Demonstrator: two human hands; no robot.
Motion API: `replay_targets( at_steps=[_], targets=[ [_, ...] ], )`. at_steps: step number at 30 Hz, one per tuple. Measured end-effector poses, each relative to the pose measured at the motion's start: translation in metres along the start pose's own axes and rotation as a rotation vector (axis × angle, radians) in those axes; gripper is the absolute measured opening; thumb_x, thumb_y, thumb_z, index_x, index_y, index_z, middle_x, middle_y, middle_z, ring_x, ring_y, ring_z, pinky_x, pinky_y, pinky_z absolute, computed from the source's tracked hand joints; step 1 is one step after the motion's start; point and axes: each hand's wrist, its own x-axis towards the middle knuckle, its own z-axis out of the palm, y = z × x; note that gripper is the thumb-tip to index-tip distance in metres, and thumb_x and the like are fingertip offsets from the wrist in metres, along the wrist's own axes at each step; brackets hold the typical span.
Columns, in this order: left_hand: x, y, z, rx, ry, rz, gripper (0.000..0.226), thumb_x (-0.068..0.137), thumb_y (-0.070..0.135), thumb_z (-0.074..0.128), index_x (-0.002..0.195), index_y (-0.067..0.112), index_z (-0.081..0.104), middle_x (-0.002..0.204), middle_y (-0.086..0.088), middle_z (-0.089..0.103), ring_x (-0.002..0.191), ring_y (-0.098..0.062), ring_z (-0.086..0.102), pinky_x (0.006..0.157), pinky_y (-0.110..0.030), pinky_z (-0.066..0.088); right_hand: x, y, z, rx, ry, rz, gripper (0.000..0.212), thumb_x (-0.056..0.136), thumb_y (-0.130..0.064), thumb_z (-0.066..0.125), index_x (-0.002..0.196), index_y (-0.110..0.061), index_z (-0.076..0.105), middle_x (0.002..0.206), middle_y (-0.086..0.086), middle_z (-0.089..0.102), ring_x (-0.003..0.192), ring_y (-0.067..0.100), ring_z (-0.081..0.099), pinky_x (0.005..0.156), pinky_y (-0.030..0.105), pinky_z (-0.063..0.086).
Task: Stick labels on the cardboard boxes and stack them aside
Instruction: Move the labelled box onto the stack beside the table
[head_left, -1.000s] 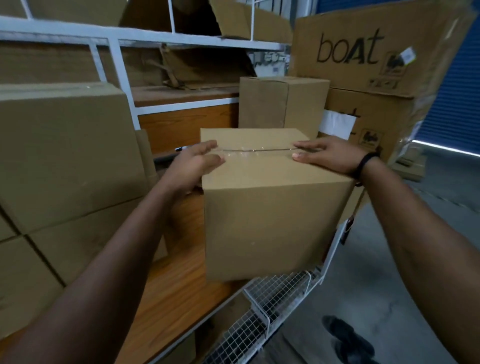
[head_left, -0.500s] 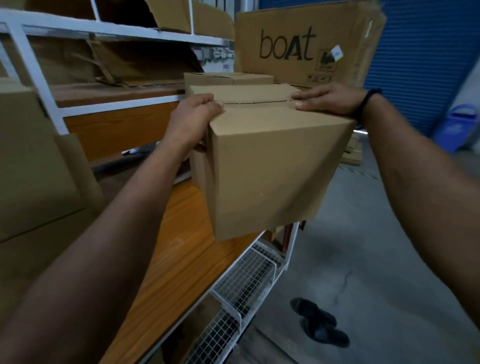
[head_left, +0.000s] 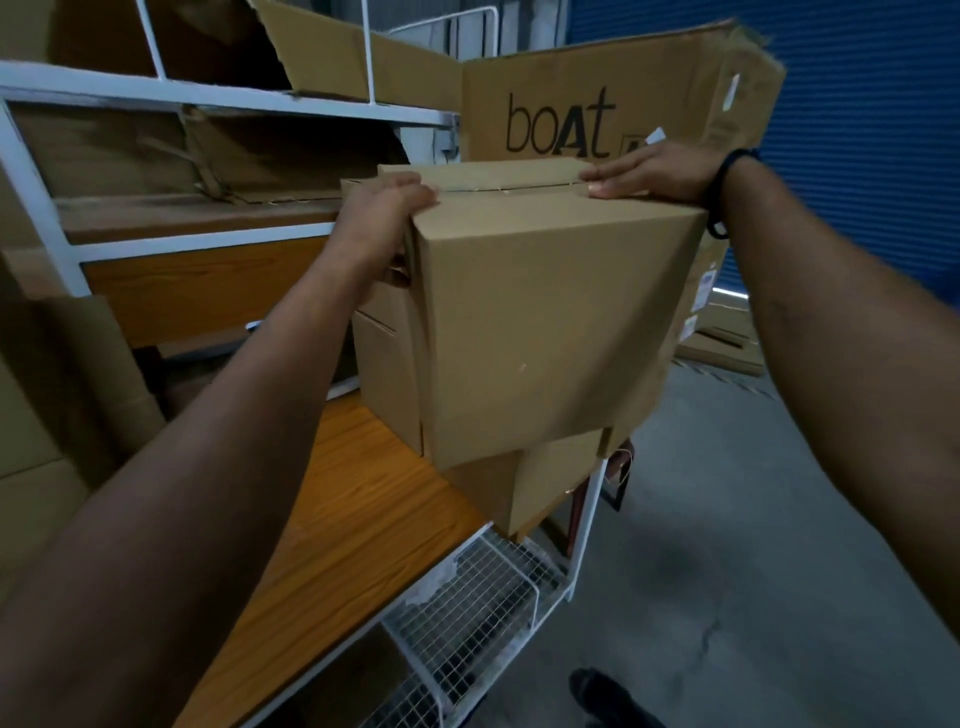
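Cardboard box is over a lower box at the far right corner of the wooden table; can't tell if they touch. Left hand curls over its top-left edge, right hand lies flat on its top-right. boAt carton stands behind the table.

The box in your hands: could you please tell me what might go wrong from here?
1. The box is held only near its top: the left hand grips a corner and the right hand lies flat on top, so it might slip.
2. It hangs tilted over a lower box at the table edge; set down askew, both could tip to the floor.
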Motion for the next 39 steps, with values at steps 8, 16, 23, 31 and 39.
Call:
replay_targets(
  at_steps=[8,16,23,31,39],
  targets=[
    [0.033,-0.009,0.045,0.091,0.005,-0.03,0.047,0.098,0.039,0.052,0.143,0.028,0.046,0.132,-0.004,0.048,0.114,-0.03,0.054,0.088,-0.052,0.054,0.066,0.064,-0.01,0.098,-0.116,-0.034,0.05,0.08,-0.055,0.067,0.128,-0.043,0.059,0.148,-0.014,0.04,0.138,0.013,0.03,0.111,0.033,0.019],
    [0.056,-0.024,0.064,0.152,-0.064,-0.031,0.05,0.099,0.045,0.049,0.147,0.032,0.041,0.122,0.005,0.05,0.108,-0.028,0.058,0.077,-0.036,0.056,0.115,0.111,-0.015,0.235,-0.191,-0.06,0.047,0.085,-0.036,0.067,0.131,-0.037,0.058,0.138,-0.012,0.043,0.125,0.009,0.036,0.099,0.027,0.026],
    [0.054,-0.039,0.076,0.149,-0.095,0.061,0.063,0.089,0.064,0.042,0.145,0.035,0.042,0.147,-0.006,0.04,0.128,-0.03,0.046,0.095,-0.046,0.05,0.132,0.138,-0.001,0.349,-0.101,-0.069,0.044,0.089,-0.034,0.064,0.132,-0.028,0.058,0.122,-0.007,0.055,0.102,0.003,0.051,0.073,0.012,0.038],
    [0.05,-0.057,0.086,0.221,-0.16,0.163,0.111,0.05,0.084,0.069,0.144,0.038,0.034,0.14,-0.002,0.041,0.12,-0.02,0.052,0.09,-0.039,0.054,0.108,0.167,0.013,1.007,0.106,-0.242,0.076,0.066,-0.072,0.069,0.128,-0.03,0.057,0.124,-0.004,0.059,0.12,0.019,0.055,0.101,0.035,0.046],
    [0.041,-0.094,0.115,0.423,0.07,0.471,0.092,0.084,0.067,0.059,0.153,0.049,0.0,0.159,-0.018,0.024,0.143,-0.034,0.034,0.103,-0.06,0.044,0.07,0.186,0.069,0.283,0.424,-0.44,0.074,0.073,-0.048,0.078,0.138,-0.044,0.043,0.159,0.003,0.011,0.142,0.02,0.02,0.111,0.036,0.027]
  ],
)
